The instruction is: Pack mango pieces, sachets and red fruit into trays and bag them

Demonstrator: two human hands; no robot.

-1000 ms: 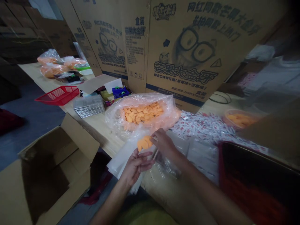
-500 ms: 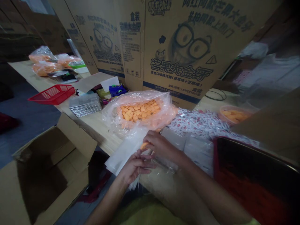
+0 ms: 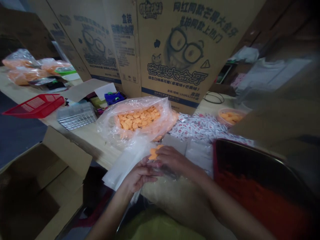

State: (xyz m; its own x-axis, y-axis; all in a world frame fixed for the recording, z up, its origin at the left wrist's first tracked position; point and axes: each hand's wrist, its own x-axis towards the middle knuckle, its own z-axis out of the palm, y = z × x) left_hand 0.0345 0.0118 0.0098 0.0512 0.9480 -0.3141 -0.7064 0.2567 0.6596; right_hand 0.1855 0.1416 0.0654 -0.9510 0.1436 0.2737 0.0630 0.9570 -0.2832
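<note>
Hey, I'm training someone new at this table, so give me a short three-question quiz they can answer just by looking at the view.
1. Multiple choice: What colour is the shallow plastic basket on the table?
A) green
B) red
C) blue

2. True or false: In this view, the open bag lies between the stack of clear trays and the heap of small packets.

3. Fill the gap: The right hand has ____ pieces at its fingertips, close to the fingers of the left hand.

Key: 1. B; 2. True; 3. orange
</note>
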